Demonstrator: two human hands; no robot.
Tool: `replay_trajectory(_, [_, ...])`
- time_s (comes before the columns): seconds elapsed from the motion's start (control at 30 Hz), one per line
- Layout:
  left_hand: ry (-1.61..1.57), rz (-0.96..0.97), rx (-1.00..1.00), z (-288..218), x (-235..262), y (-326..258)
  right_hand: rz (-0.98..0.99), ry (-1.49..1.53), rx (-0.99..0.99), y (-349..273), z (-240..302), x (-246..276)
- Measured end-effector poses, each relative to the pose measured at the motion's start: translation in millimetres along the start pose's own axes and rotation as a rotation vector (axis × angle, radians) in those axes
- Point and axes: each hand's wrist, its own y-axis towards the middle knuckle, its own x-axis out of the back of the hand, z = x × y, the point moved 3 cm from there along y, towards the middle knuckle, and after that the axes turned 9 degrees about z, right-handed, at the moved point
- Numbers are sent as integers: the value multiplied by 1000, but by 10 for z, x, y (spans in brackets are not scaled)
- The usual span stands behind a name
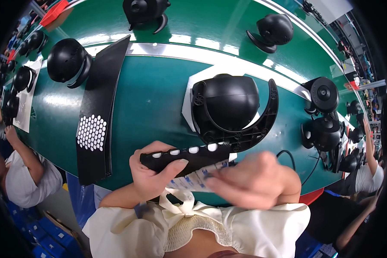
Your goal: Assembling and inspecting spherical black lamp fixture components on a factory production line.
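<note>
My left hand (155, 172) is closed around a black strip (206, 160) with a row of white oval spots along its upper edge. Its thumb presses on the strip's near side. Below the strip shows a whitish film (195, 180) with blue printed marks. My right hand (249, 180), blurred by motion, pinches this film near its right part. Just beyond both hands sits a round black housing (232, 103) with a curved, ribbed black arm (268, 116) around its front and right side. The housing rests on a white pad (187, 107).
Left on the green table (146, 99) lies a long black sheet (101, 81) with a cluster of white dots (91, 132). More black housings (66, 60) stand left, behind and right (324, 131). A black cable (290, 155) lies right. Co-workers (30, 172) sit on both sides.
</note>
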Motion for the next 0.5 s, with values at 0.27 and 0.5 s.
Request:
replay_trajectory(0.27, [190, 434, -485, 129, -132, 123, -115, 609, -661, 407, -661, -2])
replay_trajectory(0.5, [81, 452, -480, 167, -166, 135, -11, 493, -680, 386, -629, -35])
